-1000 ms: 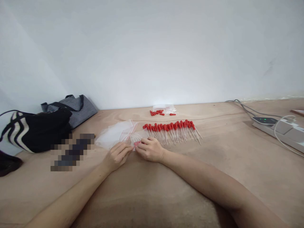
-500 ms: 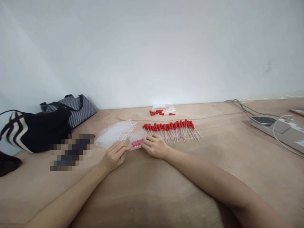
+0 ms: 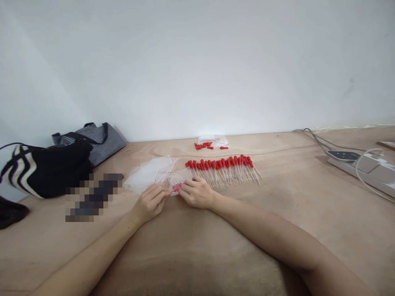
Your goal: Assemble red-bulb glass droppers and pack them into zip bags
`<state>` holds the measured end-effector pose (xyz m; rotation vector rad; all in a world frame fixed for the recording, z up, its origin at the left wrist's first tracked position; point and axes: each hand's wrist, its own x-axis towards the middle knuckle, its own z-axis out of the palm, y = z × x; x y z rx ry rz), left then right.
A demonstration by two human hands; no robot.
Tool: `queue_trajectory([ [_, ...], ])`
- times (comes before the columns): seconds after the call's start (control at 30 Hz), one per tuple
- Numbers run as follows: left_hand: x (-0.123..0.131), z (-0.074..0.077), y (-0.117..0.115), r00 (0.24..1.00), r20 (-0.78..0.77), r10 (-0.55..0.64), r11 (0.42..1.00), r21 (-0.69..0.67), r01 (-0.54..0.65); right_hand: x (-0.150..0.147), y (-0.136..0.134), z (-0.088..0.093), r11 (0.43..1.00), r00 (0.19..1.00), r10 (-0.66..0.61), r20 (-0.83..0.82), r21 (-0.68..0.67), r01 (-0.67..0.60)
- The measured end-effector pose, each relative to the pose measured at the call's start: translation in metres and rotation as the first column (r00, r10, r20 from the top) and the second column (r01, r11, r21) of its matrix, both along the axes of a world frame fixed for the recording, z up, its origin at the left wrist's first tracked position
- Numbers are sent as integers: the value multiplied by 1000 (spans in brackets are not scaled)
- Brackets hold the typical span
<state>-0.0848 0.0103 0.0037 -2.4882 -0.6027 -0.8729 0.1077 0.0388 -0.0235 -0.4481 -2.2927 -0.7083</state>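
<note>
My left hand [image 3: 152, 200] pinches the near left corner of a clear zip bag [image 3: 180, 177]. Inside the bag lie several droppers with red bulbs [image 3: 177, 187], their bulbs toward me. My right hand [image 3: 197, 192] is closed on the bag's near edge, a little to the right of the left hand, and hides part of the bulbs. Just beyond the right hand, a row of red-bulbed droppers [image 3: 228, 169] lies on the table with the bulbs pointing away. Flat clear zip bags [image 3: 145, 172] are spread to the left of the held one.
Loose red bulbs [image 3: 203, 145] lie by a clear bag [image 3: 212, 139] near the wall. To the left stand a black bag [image 3: 61, 168] and a striped bag [image 3: 108, 144]. A power strip [image 3: 364, 170] with cables and a small device [image 3: 343, 156] sits at the right.
My right hand has slid left along the bag's near edge, closer to my left hand, and covers more of the red bulbs. My left hand stays nearly in place.
</note>
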Motion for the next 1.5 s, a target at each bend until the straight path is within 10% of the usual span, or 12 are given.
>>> queue_trajectory([
  [0.47, -13, -5, 3, 1000, -20, 4, 1000, -17, -4, 46, 11, 1, 991, 999, -35, -10, 125, 36],
  [0.9, 5, -6, -9, 952, -201, 231, 917, -282, -282, 94, -34, 0, 982, 997, -60, -47, -180, 51],
  [1.33, 27, -6, 57, 818, -360, 449, 700, -427, -572, 129, -46, -1, 951, 994, -106, -3, -293, 101],
  [1.5, 8, 8, 84, 799, -180, 574, 654, -487, -579, 136, -48, -2, 939, 993, -117, 17, -323, 116],
])
